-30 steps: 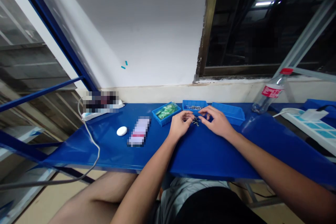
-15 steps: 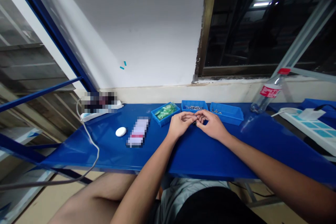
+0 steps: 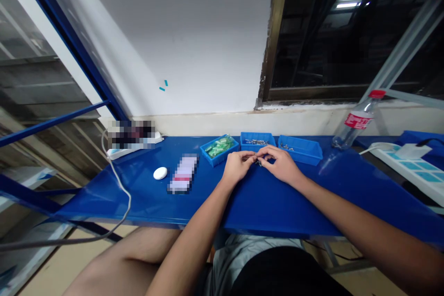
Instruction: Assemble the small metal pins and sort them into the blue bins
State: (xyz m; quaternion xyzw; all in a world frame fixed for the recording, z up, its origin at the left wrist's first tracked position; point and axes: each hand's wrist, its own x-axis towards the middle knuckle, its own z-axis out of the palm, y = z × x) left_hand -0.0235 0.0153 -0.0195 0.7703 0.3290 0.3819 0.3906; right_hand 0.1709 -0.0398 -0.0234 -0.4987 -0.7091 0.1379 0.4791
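My left hand [image 3: 237, 165] and my right hand [image 3: 279, 162] meet fingertip to fingertip above the blue table [image 3: 277, 208]. Both are closed in a pinch around a small dark and metallic piece [image 3: 258, 162], mostly covered by the fingers, too small to name. Just beyond the hands stands a blue bin [image 3: 257, 147] with thin metal pins or screws in it. To its right, another blue bin [image 3: 305, 153] holds a few small metal parts at its left end. Left of my left hand sits a blue bin [image 3: 217, 162] full of green plastic-looking pieces.
A phone [image 3: 183, 173], blurred out, and a white round case [image 3: 160, 173] lie on the left. A cola-type bottle [image 3: 357, 120] with a red cap stands at the back right. White power strips [image 3: 405, 162] lie at the right, and a cable [image 3: 120, 180] hangs over the left side.
My fingers have shifted slightly around the small piece, and a little more of it shows below the fingertips. The bins and other objects have stayed in place.
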